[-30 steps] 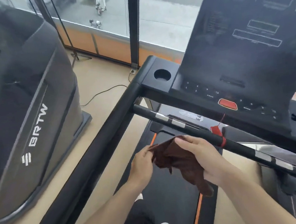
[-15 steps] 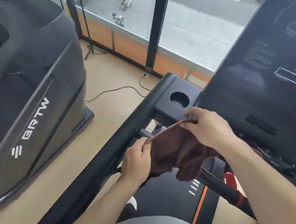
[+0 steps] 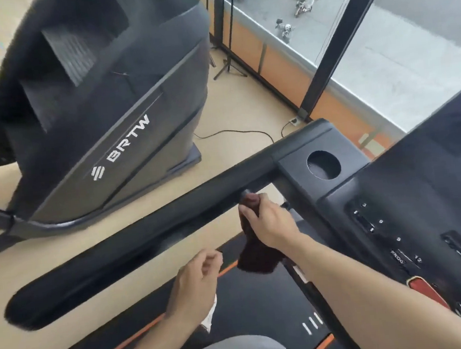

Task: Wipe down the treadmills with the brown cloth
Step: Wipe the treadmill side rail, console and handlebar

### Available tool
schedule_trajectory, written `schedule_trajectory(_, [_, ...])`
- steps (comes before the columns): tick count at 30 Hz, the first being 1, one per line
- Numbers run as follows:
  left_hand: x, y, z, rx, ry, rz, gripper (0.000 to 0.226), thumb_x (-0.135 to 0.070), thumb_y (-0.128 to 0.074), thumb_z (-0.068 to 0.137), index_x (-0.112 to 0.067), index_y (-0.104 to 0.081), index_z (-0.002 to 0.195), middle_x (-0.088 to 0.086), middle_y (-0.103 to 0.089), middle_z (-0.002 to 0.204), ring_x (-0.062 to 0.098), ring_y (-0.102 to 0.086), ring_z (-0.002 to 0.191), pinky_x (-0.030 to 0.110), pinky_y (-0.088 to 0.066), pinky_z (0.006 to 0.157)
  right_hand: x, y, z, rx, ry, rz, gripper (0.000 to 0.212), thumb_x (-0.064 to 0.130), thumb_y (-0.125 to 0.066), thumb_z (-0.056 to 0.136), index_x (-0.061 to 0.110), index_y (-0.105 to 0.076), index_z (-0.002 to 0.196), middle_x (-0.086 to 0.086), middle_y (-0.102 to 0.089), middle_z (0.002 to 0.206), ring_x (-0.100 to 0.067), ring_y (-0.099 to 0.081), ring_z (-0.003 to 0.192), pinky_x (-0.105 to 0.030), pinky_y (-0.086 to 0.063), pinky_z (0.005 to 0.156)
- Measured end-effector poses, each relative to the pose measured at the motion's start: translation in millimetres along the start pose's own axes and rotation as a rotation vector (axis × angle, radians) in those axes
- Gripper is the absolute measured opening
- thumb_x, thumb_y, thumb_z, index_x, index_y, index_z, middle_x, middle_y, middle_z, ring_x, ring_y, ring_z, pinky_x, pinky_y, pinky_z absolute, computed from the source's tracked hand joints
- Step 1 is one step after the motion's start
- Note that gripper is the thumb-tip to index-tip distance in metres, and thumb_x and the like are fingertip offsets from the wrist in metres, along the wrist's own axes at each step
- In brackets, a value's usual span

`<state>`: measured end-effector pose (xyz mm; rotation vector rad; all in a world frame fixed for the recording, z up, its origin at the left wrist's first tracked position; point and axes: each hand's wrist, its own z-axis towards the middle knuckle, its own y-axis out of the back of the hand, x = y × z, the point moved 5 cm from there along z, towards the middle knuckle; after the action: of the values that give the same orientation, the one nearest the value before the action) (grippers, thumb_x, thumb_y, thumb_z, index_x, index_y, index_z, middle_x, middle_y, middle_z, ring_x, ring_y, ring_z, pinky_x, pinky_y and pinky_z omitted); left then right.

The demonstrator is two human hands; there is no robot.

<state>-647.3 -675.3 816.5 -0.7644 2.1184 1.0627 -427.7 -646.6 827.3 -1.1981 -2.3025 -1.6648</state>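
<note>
At far left stands a dark exercise machine on the tan floor, and our treadmill's side rail slants across in front of it. Our left hand hovers over the belt with fingers loosely curled, holding nothing. Further right, our right hand grips the brown cloth against the crossbar beside the cup holder and console.

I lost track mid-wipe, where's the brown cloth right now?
Head view, centre: the brown cloth hangs from the right hand, which grips it round the crossbar just below the side handrail.
</note>
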Motion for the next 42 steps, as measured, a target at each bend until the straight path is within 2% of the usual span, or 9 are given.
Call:
schedule_trajectory(5, [9.2,-18.4,-47.8,-0.052,0.044,-0.072,0.013,-0.037,-0.053,0.101,-0.036,-0.065,0.096,-0.018,-0.071,0.1,-0.001,-0.065,0.1,0.027,-0.053,0.09,-8.1,5.7,4.1,0.174,-0.008,0.308,0.043,0.065,-0.047,0.098,0.027,-0.061,0.113,0.0,-0.067,0.114,-0.021,-0.064,0.104,-0.029,-0.04,0.089])
schedule_trajectory(8, [5.8,-37.5,-65.0,-0.06,0.033,-0.09,0.011,-0.037,-0.056,0.099,-0.036,-0.066,0.096,-0.015,-0.072,0.1,-0.001,-0.065,0.098,0.022,-0.051,0.085,-29.9,2.1,-13.0,0.331,-0.2,0.439,0.074,0.078,-0.066,0.076,0.013,-0.07,0.11,-0.007,-0.077,0.1,-0.026,-0.074,0.084,-0.036,-0.055,0.087])
schedule_trajectory(11, [0.0,-57.5,-74.0,-0.055,0.021,-0.114,0.007,-0.036,-0.06,0.097,-0.036,-0.067,0.096,-0.014,-0.071,0.098,0.001,-0.064,0.096,0.02,-0.05,0.08,-58.5,-2.8,-40.5,0.476,-0.253,0.465,0.065,0.055,-0.087,0.069,0.006,-0.073,0.11,-0.013,-0.08,0.09,-0.034,-0.078,0.081,-0.047,-0.063,0.085])
schedule_trajectory(17, [-11.7,-103.9,-72.5,-0.003,-0.007,-0.102,0.011,-0.032,-0.06,0.098,-0.032,-0.066,0.107,-0.014,-0.068,0.101,0.001,-0.064,0.094,0.01,-0.044,0.072,-115.6,-11.6,-91.9,0.565,-0.264,0.514,0.035,0.019,-0.084,0.079,0.006,-0.074,0.11,-0.017,-0.079,0.099,-0.039,-0.076,0.092,-0.052,-0.061,0.09])
schedule_trajectory(23, [-21.2,-136.2,-67.2,0.09,0.001,-0.152,0.017,-0.03,-0.059,0.097,-0.03,-0.063,0.113,-0.015,-0.066,0.1,-0.007,-0.062,0.089,0.01,-0.044,0.071,-131.8,-12.3,-114.9,0.303,-0.153,0.118,0.023,0.023,-0.073,0.079,0.017,-0.066,0.099,0.001,-0.073,0.084,-0.02,-0.07,0.071,-0.031,-0.053,0.061])
schedule_trajectory(26, [-16.6,-136.1,-61.1,0.063,0.022,-0.195,0.015,-0.027,-0.061,0.096,-0.031,-0.064,0.11,-0.012,-0.068,0.098,-0.008,-0.063,0.084,0.009,-0.044,0.071,-120.1,-22.7,-123.4,-0.064,-0.039,-0.45,0.038,0.023,-0.067,0.087,0.015,-0.047,0.118,0.003,-0.063,0.097,-0.021,-0.068,0.075,-0.03,-0.037,0.054])
schedule_trajectory(29, [-13.3,-125.6,-50.0,0.017,0.046,-0.237,0.014,-0.022,-0.061,0.097,-0.027,-0.064,0.11,-0.013,-0.067,0.097,-0.006,-0.061,0.086,0.006,-0.043,0.069,-100.5,-37.1,-115.1,-0.242,0.128,-0.629,0.072,0.01,-0.081,0.071,-0.004,-0.052,0.135,-0.009,-0.064,0.095,-0.021,-0.069,0.072,-0.03,-0.041,0.042])
schedule_trajectory(34, [-14.7,-93.3,-22.9,-0.035,0.028,-0.227,0.01,-0.026,-0.06,0.099,-0.031,-0.065,0.106,-0.016,-0.069,0.101,-0.001,-0.062,0.098,0.014,-0.047,0.079,-51.6,-34.4,-58.6,-0.324,0.226,-0.564,0.083,0.019,-0.064,0.091,0.002,-0.018,0.158,-0.011,-0.059,0.125,-0.023,-0.069,0.094,-0.027,-0.041,0.049])
schedule_trajectory(42, [-8.5,-40.1,25.9,-0.022,0.056,-0.176,0.009,-0.033,-0.06,0.096,-0.034,-0.069,0.093,-0.012,-0.073,0.093,0.007,-0.069,0.092,0.038,-0.056,0.09,-5.0,-12.7,22.7,-0.161,0.045,0.001,0.047,0.053,-0.036,0.102,0.031,-0.045,0.142,-0.003,-0.071,0.122,-0.035,-0.066,0.112,-0.042,-0.047,0.09])
